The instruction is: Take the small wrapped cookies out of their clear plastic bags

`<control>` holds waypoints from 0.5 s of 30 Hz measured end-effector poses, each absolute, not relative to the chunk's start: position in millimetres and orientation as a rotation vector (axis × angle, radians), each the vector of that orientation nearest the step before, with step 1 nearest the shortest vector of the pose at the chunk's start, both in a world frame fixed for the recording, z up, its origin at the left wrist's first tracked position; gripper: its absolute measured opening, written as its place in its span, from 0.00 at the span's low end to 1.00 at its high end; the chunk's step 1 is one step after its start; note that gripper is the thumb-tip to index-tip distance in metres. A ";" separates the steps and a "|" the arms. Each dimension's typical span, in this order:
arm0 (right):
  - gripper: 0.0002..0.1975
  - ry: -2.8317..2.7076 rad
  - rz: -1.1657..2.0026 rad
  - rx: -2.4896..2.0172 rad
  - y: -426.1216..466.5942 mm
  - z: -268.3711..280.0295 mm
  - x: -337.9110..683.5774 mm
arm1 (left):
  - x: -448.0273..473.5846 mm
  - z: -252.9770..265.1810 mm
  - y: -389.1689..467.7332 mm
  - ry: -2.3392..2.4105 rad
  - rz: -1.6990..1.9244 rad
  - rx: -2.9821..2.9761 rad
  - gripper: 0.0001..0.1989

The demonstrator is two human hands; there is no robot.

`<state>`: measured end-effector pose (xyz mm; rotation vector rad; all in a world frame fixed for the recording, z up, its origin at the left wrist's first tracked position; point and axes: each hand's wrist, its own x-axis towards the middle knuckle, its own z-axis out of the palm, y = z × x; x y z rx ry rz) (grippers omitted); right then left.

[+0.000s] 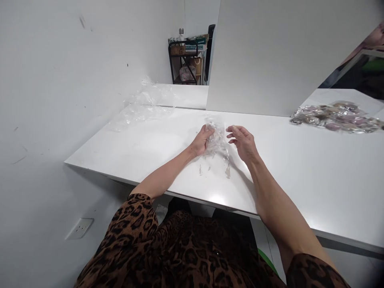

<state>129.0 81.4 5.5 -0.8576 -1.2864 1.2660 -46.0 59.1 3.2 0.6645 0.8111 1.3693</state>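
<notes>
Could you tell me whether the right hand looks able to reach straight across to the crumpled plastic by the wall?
Probably not directly: the left hand, holding a clear plastic packet, lies between the right hand and the crumpled plastic.

Plastic sheeting left on table, packets right, plastic bag between, in left hand

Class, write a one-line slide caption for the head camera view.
At a white table, the left hand grips crumpled clear plastic, the right hand close beside it.
</notes>
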 end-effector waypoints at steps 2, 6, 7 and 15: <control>0.22 -1.327 1.228 -0.878 83.0 2.2 126.6 | -42.4 0.4 56.9 0.807 1.332 0.706 0.25; 0.23 -1.236 1.177 -0.907 84.4 0.5 125.7 | -42.3 -0.4 57.3 0.790 1.315 0.691 0.16; 0.23 -1.199 1.191 -0.905 84.3 0.9 125.8 | -43.4 -0.3 58.5 0.777 1.316 0.678 0.13; 0.20 -1.157 1.280 -0.910 80.1 1.5 124.2 | -48.2 -3.3 64.9 0.912 1.389 0.639 0.11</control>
